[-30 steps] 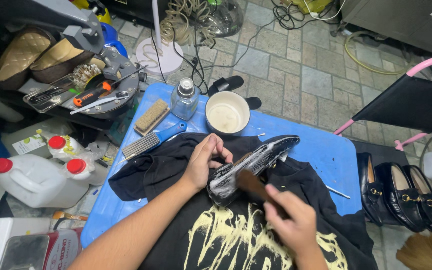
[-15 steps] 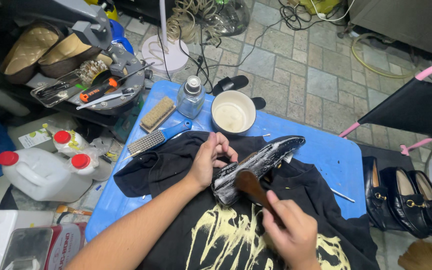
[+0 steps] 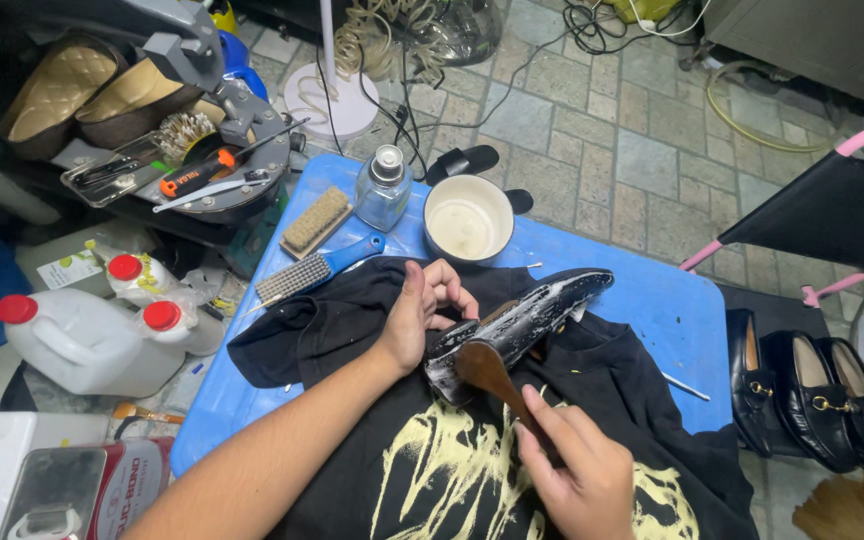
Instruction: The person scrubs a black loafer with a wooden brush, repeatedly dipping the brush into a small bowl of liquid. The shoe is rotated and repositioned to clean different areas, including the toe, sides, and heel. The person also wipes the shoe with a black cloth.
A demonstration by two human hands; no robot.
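A black shoe (image 3: 537, 312), coated with white foam, lies on its side on a black printed shirt (image 3: 452, 470) spread over a blue table (image 3: 652, 300). My left hand (image 3: 420, 315) grips the shoe at its heel end. My right hand (image 3: 577, 470) holds a brown wooden-handled brush (image 3: 487, 372) whose head rests against the shoe's heel part.
On the table's far side stand a white bowl (image 3: 468, 220), a clear bottle (image 3: 384, 188), a blue-handled brush (image 3: 312, 272) and a tan brush (image 3: 316, 222). White jugs with red caps (image 3: 82, 335) stand at the left. Black loafers (image 3: 812, 390) sit on the floor at the right.
The brush head has slid along the shoe toward its heel end. My left hand stays on the shoe; the view has shifted slightly.
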